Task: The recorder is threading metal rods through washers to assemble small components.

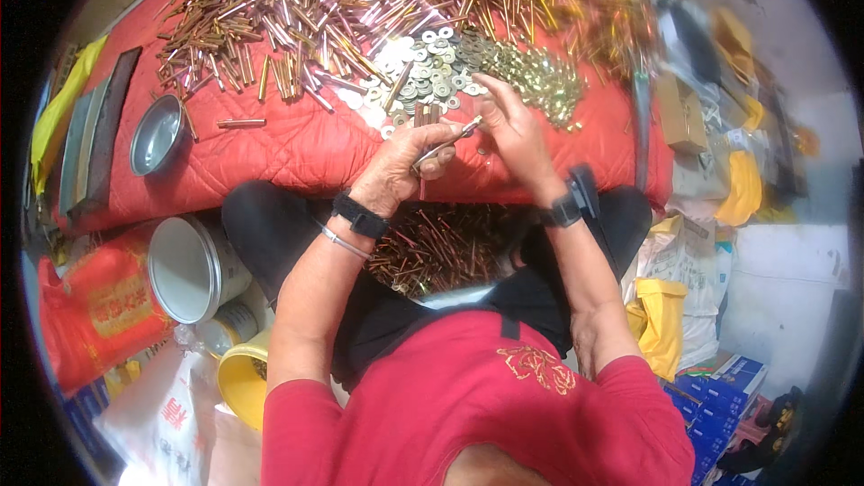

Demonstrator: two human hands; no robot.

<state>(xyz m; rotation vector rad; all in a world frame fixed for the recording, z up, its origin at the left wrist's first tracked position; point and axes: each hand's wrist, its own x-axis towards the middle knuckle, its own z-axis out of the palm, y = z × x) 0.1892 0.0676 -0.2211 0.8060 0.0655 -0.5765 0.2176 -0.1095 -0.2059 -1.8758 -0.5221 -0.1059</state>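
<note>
My left hand (405,164) is closed around several slim metal rods; one dark, shiny rod (466,129) slants out toward the right. My right hand (517,139) is at that rod's tip, thumb and fingers bent together; what is between them is too small to make out. Just beyond both hands lies a heap of flat round washers (432,79). Small brass-coloured pieces (544,85), perhaps nuts, spread to its right. A large pile of copper-coloured rods (288,0) covers the far side of the red quilted cloth (297,157).
At left on the cloth sits a metal bowl (155,137), with loose rods (241,123) nearby. More rods (432,247) lie below, between my legs. White and yellow buckets (184,268) and bags stand left; yellow bags (661,328) and blue boxes (720,405) are right.
</note>
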